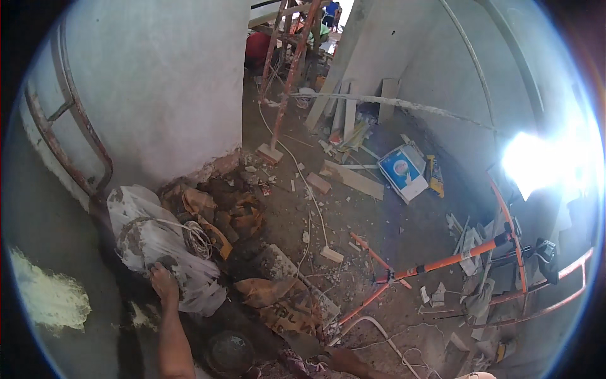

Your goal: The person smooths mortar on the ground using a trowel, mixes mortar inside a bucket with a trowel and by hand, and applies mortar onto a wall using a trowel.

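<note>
My left hand [164, 283] reaches to a bundle under crumpled translucent plastic sheeting [201, 284]. Its fingers are curled at a small dark grey shape on the sheeting, too unclear to name. A coil of pale cable [197, 240] lies on top of the bundle. At the lower edge, my right hand [338, 359] is low over the floor, closed and partly in shadow. A flat grey piece [303, 345] extends leftward from it; its kind is unclear. Between my arms sits a dark round bucket [230, 352], beside torn brown paper sacks [281, 304].
An orange tripod [435, 264] with a glaring work light [527, 161] stands at the right. Rubble, boards and a blue-and-white box [403, 172] litter the floor. A rusty ladder [291, 76] stands at the doorway, with people beyond. A metal frame [72, 120] leans left.
</note>
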The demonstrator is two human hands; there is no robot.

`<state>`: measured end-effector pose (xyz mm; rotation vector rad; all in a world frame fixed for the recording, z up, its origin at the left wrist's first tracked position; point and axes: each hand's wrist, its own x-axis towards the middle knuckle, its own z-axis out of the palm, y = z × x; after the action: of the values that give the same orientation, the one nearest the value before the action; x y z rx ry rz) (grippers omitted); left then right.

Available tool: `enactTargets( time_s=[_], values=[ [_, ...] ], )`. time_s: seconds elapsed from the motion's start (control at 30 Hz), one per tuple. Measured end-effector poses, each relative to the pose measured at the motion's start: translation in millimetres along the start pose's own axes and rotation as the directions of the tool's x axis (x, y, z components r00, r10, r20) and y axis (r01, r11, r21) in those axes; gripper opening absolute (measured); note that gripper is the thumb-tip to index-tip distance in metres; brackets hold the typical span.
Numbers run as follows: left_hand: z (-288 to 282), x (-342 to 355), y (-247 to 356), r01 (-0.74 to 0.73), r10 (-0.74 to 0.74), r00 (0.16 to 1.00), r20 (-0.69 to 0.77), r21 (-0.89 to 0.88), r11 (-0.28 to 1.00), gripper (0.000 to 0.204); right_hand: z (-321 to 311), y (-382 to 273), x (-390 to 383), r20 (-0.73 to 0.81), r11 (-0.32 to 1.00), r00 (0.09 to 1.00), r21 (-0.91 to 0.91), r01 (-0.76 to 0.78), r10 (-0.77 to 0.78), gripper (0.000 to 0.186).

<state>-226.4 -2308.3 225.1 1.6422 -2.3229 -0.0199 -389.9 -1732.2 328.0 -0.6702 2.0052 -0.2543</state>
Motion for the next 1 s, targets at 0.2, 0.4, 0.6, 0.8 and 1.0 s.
enactTargets(
  time_s=[0.2, 0.4, 0.6, 0.8, 1.0],
  values=[
    [-22.7, -8.2, 40.1, -0.014, 0.014, 1.000, 0.003, -0.117, 0.993, 0.026, -2.7, 12.7, -12.6, -0.093, 0.997, 0.994, -0.051, 0.061, -0.066, 0.049],
    [-73.5, -12.8, 75.4, 0.164, -0.146, 0.986, 0.077, -0.353, 0.921, 0.024, 13.7, 39.2, -5.6, -0.099, 0.994, 0.995, -0.108, 0.000, -0.011, 0.047],
    [-68.8, -89.9, 34.7, 0.283, -0.334, 0.940, 0.066, -0.699, 0.657, 0.020, 0.8, 11.6, -39.8, -0.100, 0.999, 0.994, 0.007, 0.036, -0.035, 0.046],
    [-95.4, -248.3, 70.4, 0.612, -0.429, 0.719, 0.547, -0.791, 0.017, 0.008, -7.6, 7.7, -84.2, -0.076, 0.996, 0.997, 0.081, 0.035, -0.028, 0.046],
    [-141.5, -314.7, 93.1, 0.729, -0.414, 0.530, 0.740, -0.647, -0.223, 0.007, -20.4, 17.6, -106.2, -0.122, 0.985, 0.979, 0.029, 0.168, -0.163, 0.047]
  ],
)
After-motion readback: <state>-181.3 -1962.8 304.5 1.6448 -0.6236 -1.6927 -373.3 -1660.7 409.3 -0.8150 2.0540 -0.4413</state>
